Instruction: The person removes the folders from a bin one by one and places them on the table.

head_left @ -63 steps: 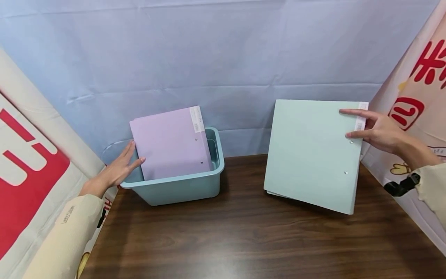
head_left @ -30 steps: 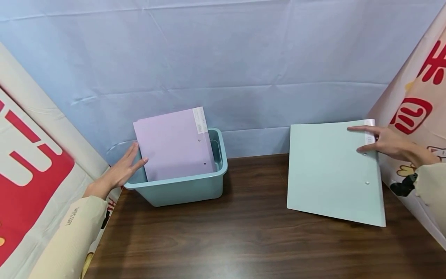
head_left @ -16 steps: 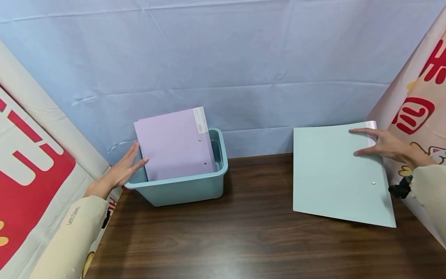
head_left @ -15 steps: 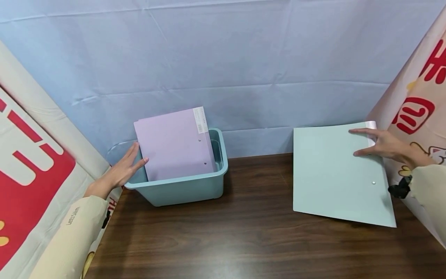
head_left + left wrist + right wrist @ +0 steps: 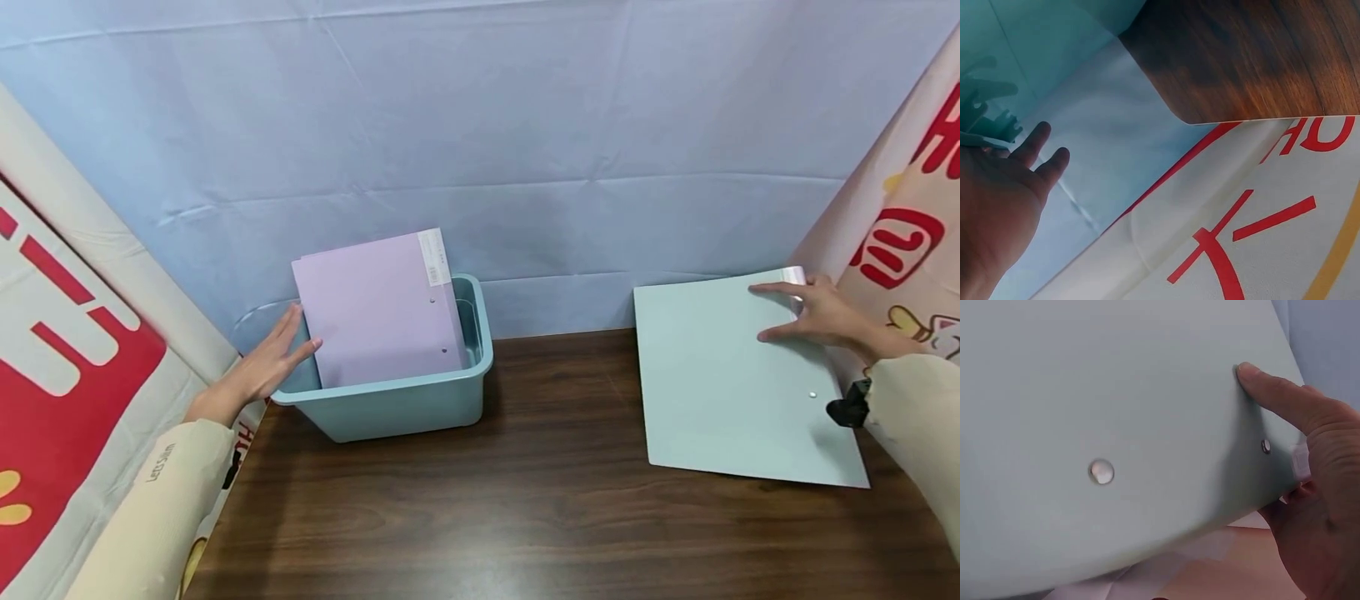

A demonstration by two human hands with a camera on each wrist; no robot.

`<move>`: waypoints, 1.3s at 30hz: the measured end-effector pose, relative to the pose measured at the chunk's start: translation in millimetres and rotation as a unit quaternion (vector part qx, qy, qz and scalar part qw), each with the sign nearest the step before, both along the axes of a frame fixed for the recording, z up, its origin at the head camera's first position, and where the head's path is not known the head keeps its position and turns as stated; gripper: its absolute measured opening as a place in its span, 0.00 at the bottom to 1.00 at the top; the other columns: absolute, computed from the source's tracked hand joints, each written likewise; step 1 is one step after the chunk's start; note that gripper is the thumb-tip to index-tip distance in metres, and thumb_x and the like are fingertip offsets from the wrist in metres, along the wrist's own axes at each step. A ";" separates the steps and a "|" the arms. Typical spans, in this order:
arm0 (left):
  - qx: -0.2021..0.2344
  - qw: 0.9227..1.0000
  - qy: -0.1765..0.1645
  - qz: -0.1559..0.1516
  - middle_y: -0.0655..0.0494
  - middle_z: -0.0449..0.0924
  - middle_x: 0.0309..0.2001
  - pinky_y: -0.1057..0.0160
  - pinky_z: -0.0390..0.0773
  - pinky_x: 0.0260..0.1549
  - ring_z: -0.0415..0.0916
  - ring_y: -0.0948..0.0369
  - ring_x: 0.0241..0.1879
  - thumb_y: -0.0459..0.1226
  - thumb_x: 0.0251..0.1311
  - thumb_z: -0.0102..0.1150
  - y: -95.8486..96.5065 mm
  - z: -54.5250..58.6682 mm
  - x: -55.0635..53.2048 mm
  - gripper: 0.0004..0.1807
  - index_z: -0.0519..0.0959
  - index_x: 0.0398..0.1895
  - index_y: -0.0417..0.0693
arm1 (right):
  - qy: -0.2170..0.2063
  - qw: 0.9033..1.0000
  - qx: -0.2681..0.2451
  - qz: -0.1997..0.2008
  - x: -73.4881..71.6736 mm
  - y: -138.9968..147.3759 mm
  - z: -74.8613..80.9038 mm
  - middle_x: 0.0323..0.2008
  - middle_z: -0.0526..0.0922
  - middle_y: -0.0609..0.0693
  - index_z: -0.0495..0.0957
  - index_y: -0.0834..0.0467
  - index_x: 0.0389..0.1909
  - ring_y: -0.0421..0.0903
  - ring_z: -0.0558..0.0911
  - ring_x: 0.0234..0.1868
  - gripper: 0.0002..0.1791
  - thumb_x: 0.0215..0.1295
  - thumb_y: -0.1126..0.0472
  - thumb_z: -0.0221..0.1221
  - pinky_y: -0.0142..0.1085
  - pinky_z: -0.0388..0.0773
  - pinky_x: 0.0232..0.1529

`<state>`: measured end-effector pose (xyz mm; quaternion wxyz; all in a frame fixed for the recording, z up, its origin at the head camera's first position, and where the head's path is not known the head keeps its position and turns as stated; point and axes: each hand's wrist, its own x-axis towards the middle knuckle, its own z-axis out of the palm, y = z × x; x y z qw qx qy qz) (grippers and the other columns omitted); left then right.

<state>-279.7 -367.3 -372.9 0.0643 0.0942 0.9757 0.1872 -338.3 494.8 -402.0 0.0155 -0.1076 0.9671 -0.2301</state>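
Observation:
At the left of the head view, a blue-green plastic bin (image 5: pixel 390 410) stands on the table, holding a lilac ring binder (image 5: pixel 378 308) tilted against its back. My left hand (image 5: pixel 255 371) grips the bin's left rim, thumb over the inside and fingers outside. The left wrist view shows my left palm (image 5: pixel 997 212) under the rim, some fingers hidden. On the right, my right hand (image 5: pixel 825 317) holds a mint-green ring binder (image 5: pixel 727 392) by its spine side. One digit presses its face while other fingers go behind. This binder leans back, its lower edge at the tabletop.
A dark wood-grain table (image 5: pixel 540 517) spans the front. Pale blue cloth (image 5: pixel 525 167) hangs behind it. Printed cloths with red lettering enclose the left (image 5: pixel 67 358) and right (image 5: pixel 915 225) sides, the right one close behind my right hand.
Over the two seconds, my right hand has moved the mint-green binder down and to the right, and it now leans farther back. My left hand, the bin and the lilac binder stay put.

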 end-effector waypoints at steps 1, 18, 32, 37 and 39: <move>0.000 1.000 0.000 0.001 0.48 0.17 0.85 0.27 0.40 0.76 0.26 0.38 0.84 0.67 0.80 0.34 0.2 0.2 0.3 0.51 0.25 0.85 0.48 | 0.000 1.000 -0.001 0.001 -0.7 -0.2 -0.9 0.70 0.44 0.88 0.64 0.66 0.76 0.83 0.51 0.64 0.52 0.55 0.55 0.81 0.86 0.62 0.52; 0.014 1.000 -0.002 0.002 0.47 0.17 0.86 0.28 0.39 0.77 0.25 0.39 0.84 0.66 0.80 0.36 -0.2 1.8 4.7 0.52 0.24 0.85 0.50 | -0.003 0.999 0.024 0.036 -10.9 -4.5 -21.5 0.75 0.36 0.86 0.71 0.72 0.69 0.85 0.41 0.73 0.50 0.46 0.59 0.83 0.88 0.46 0.61; 0.009 1.000 0.005 0.001 0.48 0.19 0.86 0.30 0.39 0.78 0.25 0.40 0.85 0.67 0.79 0.35 -2.8 -3.8 -0.9 0.52 0.26 0.86 0.47 | -0.058 0.997 0.027 0.039 -24.3 0.5 -44.6 0.77 0.25 0.83 0.69 0.70 0.72 0.89 0.33 0.74 0.53 0.47 0.53 0.83 0.87 0.35 0.63; 0.010 1.000 0.006 -0.001 0.48 0.19 0.86 0.29 0.39 0.77 0.26 0.41 0.85 0.67 0.79 0.35 -3.3 -6.3 -4.4 0.52 0.26 0.86 0.48 | -0.041 0.997 0.047 0.051 -28.2 1.7 -52.2 0.74 0.29 0.88 0.71 0.70 0.69 0.93 0.36 0.72 0.51 0.46 0.55 0.83 0.86 0.35 0.64; 0.010 1.000 0.008 -0.003 0.48 0.19 0.86 0.29 0.39 0.77 0.26 0.41 0.85 0.67 0.79 0.35 -3.3 -6.9 -5.6 0.52 0.27 0.86 0.48 | -0.040 0.996 0.056 0.052 -29.4 1.1 -54.5 0.74 0.30 0.89 0.71 0.71 0.68 0.93 0.38 0.71 0.50 0.46 0.55 0.83 0.85 0.35 0.65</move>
